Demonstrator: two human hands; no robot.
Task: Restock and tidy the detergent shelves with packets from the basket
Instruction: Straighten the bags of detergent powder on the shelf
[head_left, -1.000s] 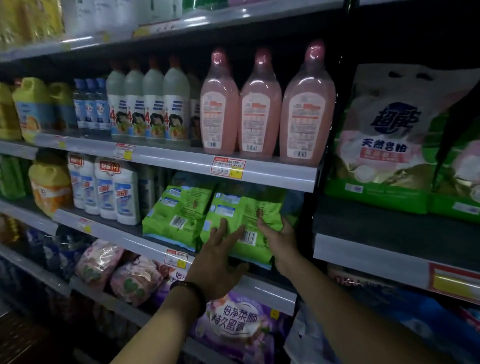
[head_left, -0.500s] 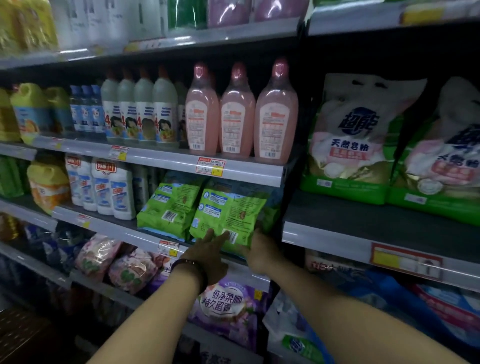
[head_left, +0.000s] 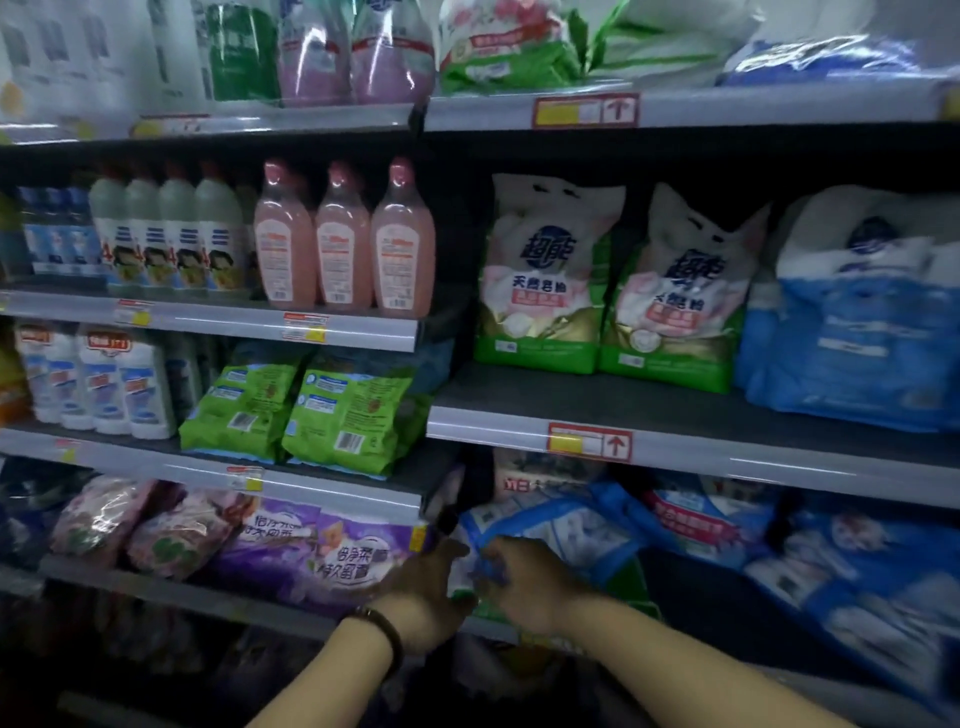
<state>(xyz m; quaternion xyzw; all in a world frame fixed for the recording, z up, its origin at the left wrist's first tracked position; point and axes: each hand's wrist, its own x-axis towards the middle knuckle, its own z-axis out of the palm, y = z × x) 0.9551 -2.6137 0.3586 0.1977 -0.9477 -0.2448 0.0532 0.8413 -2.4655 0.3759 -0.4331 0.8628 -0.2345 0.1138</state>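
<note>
Reaching low, both hands meet at the front of the lower shelf (head_left: 182, 597), where the left bay gives way to the right. Leftmost lie pink packets (head_left: 156, 530), then a purple pack (head_left: 322, 551) just beside the left hand (head_left: 426, 592), which wears a dark wristband. That hand curls near the purple pack's right edge, but I cannot tell whether it grips anything. The right hand (head_left: 524, 582) sits almost touching it, fingers bent onto a blue-and-white packet (head_left: 556, 530); this looks like a pinch on its front edge, though blur hides the fingertips. The packet lies directly ahead of the hands, leaning up and back into the shelf, long axis running away to the right. The right hand is nearer. Something green shows under the hands, too smeared to name. No basket is in view, and the packs further right are blurred.
</note>
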